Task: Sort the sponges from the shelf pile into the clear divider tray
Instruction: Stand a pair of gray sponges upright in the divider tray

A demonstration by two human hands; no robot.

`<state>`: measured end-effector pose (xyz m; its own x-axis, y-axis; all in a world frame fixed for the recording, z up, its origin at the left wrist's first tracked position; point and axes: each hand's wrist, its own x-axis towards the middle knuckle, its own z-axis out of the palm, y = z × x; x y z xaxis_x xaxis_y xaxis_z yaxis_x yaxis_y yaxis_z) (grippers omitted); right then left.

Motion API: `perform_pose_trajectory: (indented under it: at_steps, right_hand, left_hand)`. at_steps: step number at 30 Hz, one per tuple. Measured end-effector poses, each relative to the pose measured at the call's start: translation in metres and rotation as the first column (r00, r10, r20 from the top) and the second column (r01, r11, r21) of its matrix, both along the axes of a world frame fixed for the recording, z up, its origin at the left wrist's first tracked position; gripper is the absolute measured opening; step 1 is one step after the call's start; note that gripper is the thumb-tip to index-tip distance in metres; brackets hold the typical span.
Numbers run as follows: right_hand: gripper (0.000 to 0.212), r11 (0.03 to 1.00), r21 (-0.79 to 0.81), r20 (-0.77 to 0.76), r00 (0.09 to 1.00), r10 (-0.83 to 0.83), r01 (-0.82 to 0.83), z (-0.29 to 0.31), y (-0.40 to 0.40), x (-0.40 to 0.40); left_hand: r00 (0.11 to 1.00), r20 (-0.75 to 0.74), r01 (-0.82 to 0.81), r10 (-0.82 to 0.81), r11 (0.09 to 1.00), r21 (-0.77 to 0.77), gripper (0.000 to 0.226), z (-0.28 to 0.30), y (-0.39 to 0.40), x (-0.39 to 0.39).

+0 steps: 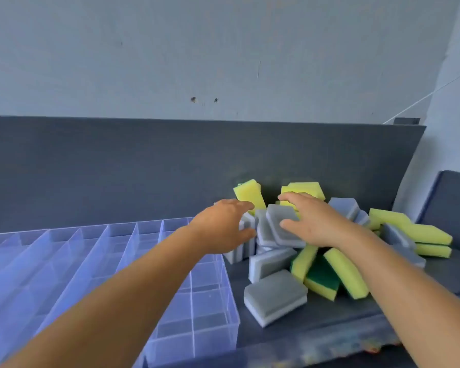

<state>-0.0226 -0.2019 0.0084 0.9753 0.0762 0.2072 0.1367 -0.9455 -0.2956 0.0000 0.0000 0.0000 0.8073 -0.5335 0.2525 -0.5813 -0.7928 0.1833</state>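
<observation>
One grey shelf (316, 322), sponge pile (319, 251), pale wall (223, 54)

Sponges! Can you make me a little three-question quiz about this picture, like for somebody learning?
1. True or false: the clear divider tray already holds sponges.
2. Which colours are in the sponge pile? A) red and blue B) grey, yellow and green C) only white
3. The right hand touches a ____ sponge.

Key: 1 false, its visible compartments look empty. 2 B. 3 grey. The left hand reaches in beside it.
</observation>
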Motion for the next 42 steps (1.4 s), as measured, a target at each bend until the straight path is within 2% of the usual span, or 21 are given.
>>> perform_pose_trajectory:
  at_steps: [3, 8, 10, 15, 20, 24, 27, 30, 34, 42]
  right_hand:
    - [0.063, 1.0, -0.013, -0.051, 0.999, 0.007, -0.008, -0.003, -0.008, 0.025]
    - [0.067, 0.999, -0.013, -0.139, 0.989, 0.05, -0.053, -0.007, -0.015, 0.049]
    - [0.069, 0.997, -0.002, -0.167, 0.983, 0.08, -0.082, -0.009, -0.015, 0.054]
    - [0.075, 0.995, 0.019, -0.202, 0.974, 0.099, -0.097, -0.012, -0.011, 0.061]
    - [0.082, 0.999, 0.051, -0.234, 0.972, 0.026, -0.014, -0.009, -0.01, 0.057]
    - [0.062, 0.992, 0.116, -0.225, 0.974, -0.023, 0.051, -0.008, -0.009, 0.056]
    - [0.049, 0.985, 0.172, -0.214, 0.977, 0.012, 0.026, -0.006, -0.009, 0.055]
    - [0.034, 0.971, 0.237, -0.162, 0.985, 0.067, -0.027, 0.003, -0.012, 0.052]
    - [0.022, 0.937, 0.336, -0.031, 0.993, 0.112, -0.095, 0.017, -0.009, 0.046]
    - [0.042, 0.895, 0.387, 0.133, 0.974, 0.181, -0.22, 0.023, 0.043, 0.052]
  left_hand:
    - [1.0, 0.009, -0.019, 0.019, 0.998, 0.061, 0.064, -0.003, -0.015, 0.024]
    - [0.999, 0.018, -0.053, 0.05, 0.945, 0.322, 0.072, -0.011, -0.013, 0.053]
    - [0.998, -0.016, -0.051, 0.06, 0.934, 0.355, 0.068, -0.017, -0.009, 0.061]
    - [0.998, -0.02, -0.053, 0.059, 0.972, 0.229, 0.051, -0.028, -0.01, 0.073]
    - [1.0, 0.006, -0.026, 0.025, 0.982, 0.186, 0.051, -0.034, -0.008, 0.077]
    - [1.0, 0.027, -0.015, 0.01, 0.98, 0.196, 0.049, -0.032, -0.007, 0.073]
    - [0.999, -0.034, 0.002, 0.004, 0.987, 0.163, 0.046, -0.029, -0.006, 0.07]
    - [0.997, -0.078, 0.03, -0.026, 0.998, 0.062, 0.042, -0.018, -0.003, 0.064]
    - [0.999, -0.027, 0.016, -0.016, 1.0, -0.013, 0.035, 0.004, 0.01, 0.055]
    - [0.989, 0.042, -0.137, 0.14, 0.988, -0.078, 0.03, 0.025, 0.073, 0.036]
